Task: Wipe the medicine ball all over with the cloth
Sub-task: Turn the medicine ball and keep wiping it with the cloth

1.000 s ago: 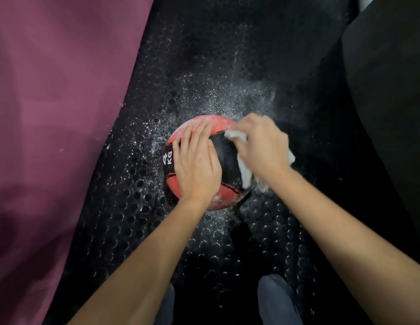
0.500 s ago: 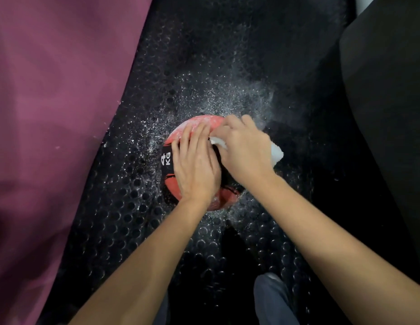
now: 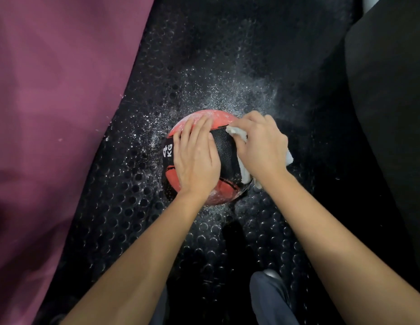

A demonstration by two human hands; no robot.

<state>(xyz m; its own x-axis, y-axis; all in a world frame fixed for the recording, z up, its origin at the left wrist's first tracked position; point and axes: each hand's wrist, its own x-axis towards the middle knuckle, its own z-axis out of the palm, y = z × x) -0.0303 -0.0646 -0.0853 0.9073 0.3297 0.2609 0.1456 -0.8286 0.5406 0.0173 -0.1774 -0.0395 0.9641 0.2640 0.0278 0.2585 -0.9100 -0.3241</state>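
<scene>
Item: medicine ball (image 3: 225,191), red w/ black band, white "4 KG" on the band at its left side. Sits on black studded floor mat (image 3: 124,207), approx. mid-view. White powder dusts the ball's far red panel and its near edge.

Left hand (image 3: 196,160): flat on top of ball, fingers straight and together, pointing away from the person; palm pressed on the black band. Holds nothing.

Right hand (image 3: 260,146): on ball's right side, fingers curled round white cloth (image 3: 244,171), bunched. One cloth corner shows at fingertips on ball's upper right; more hangs below the palm against the ball; a bit sticks out right of the hand.

White powder (image 3: 239,97): scattered over mat, thickest beyond ball and to its left; thinner near side.

Maroon fabric (image 3: 51,113): large sheet, left of ball, apart from it.

Dark padded object (image 3: 389,113): right of ball, well apart; type unclear.

Person's legs in grey (image 3: 270,299): near side of ball, at bottom edge.
</scene>
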